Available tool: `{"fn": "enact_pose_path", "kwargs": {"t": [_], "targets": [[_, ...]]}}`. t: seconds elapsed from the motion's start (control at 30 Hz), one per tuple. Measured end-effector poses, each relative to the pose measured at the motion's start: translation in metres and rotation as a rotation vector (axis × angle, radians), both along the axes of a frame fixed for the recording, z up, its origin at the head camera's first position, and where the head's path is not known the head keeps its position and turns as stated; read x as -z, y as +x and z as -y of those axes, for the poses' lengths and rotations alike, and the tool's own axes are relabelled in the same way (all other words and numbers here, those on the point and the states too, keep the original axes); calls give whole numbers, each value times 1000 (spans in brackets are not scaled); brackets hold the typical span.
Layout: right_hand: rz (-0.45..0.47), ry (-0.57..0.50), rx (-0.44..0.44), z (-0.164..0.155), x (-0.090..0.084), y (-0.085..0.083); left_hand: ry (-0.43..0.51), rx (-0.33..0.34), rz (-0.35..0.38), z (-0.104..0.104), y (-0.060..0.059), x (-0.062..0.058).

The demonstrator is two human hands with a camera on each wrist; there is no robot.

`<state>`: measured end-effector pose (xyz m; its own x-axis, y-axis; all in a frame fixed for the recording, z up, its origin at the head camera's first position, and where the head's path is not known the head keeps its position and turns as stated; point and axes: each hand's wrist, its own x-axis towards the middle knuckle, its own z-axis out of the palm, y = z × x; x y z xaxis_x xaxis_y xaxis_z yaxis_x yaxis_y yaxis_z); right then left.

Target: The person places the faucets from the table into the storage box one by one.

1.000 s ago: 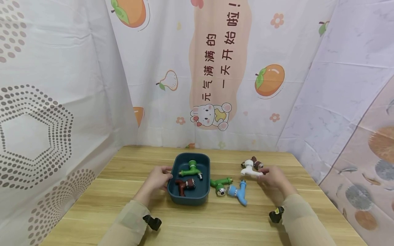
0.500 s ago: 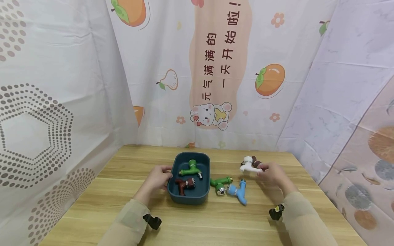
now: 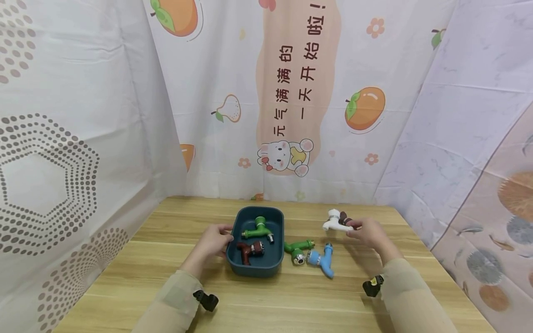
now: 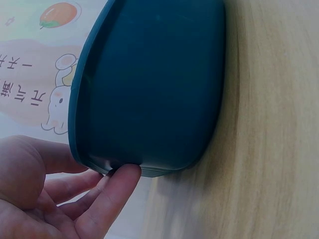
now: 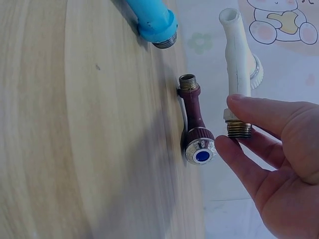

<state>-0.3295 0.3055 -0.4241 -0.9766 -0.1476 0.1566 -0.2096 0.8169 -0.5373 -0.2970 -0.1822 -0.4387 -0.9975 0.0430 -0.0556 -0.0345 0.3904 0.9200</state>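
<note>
Faucet (image 5: 238, 64), white, in right hand (image 3: 368, 232)

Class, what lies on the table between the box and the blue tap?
A green tap lies between the box and the blue tap, in the head view.

The white tap (image 5: 238, 64) looks smooth plastic with metal threads (image 5: 239, 130), the bin (image 4: 149, 89) matt plastic, the table (image 3: 291, 300) wood-grained.
</note>
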Motion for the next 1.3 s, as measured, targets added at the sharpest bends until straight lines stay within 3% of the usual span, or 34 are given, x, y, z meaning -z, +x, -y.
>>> {"fn": "enact_pose_path", "kwargs": {"t": [1.3], "targets": [[-14,-10,-18,20,-5,-9,3,-5,-1,0,0,-1]]}}
